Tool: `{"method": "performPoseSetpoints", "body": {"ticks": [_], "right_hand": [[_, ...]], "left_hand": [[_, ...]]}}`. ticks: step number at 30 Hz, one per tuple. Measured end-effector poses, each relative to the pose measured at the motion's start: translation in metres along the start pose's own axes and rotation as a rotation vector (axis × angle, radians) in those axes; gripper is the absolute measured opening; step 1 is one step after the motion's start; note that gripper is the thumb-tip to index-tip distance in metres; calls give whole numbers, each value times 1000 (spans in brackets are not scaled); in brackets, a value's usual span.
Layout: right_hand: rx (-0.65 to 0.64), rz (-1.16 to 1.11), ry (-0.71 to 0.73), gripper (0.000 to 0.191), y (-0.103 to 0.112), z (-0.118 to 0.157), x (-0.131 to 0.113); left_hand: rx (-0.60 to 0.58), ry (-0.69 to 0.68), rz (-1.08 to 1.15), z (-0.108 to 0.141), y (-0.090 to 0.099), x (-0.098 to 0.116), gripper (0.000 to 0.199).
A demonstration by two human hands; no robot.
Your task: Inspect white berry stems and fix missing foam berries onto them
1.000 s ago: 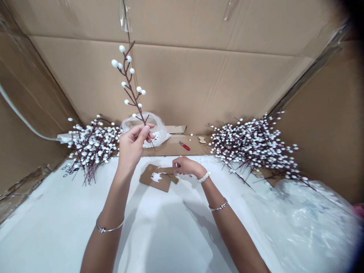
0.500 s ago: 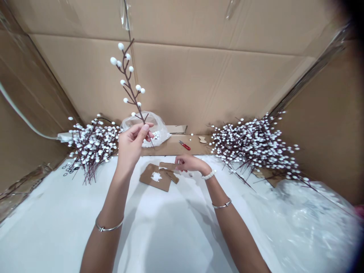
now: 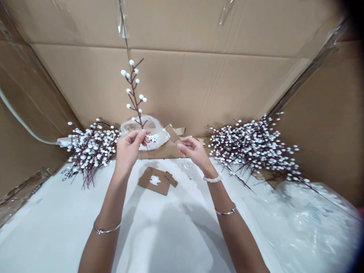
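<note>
Artificial berry stem (image 3: 133,91) upright, white foam balls up top, lower stem pinched tight betw thumb + fingers of L hand (image 3: 128,149), held in front of clear plastic bag (image 3: 143,127) w/ loose white balls. R hand (image 3: 195,151) open, fingers apart, just beside cardboard flap (image 3: 172,133); view poor, seems not gripping it. Cut cardboard pieces (image 3: 152,181) w/ white bits lie on white sheet (image 3: 57,212). Berry stem bunches L (image 3: 92,151) + R (image 3: 253,146), cardboard wall (image 3: 199,87) behind.

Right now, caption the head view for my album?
Left hand pinches a white-berried stem near the right hand.
</note>
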State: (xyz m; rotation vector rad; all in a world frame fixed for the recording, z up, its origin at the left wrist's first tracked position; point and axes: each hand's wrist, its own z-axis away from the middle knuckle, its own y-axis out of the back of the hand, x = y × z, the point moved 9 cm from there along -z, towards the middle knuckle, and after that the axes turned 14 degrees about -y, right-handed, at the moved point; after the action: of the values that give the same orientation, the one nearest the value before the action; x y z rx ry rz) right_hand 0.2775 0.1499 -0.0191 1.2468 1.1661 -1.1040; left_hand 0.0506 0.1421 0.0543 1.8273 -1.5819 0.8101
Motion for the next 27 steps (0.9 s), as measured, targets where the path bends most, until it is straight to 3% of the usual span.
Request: {"method": "performPoseSetpoints", "body": {"ticks": [3,7,27], "right_hand": [[49,-107,64,36,2,10,-21],[23,-151,84,37,-6,17,-33],[21,-159,105,30,-6,13,-31]], "left_hand": [[-51,16,1,2,-9,-2,21],[-121,39,-10,5,-20,-1,23],[-167,47,-13,6,-25,-1,22]]}}
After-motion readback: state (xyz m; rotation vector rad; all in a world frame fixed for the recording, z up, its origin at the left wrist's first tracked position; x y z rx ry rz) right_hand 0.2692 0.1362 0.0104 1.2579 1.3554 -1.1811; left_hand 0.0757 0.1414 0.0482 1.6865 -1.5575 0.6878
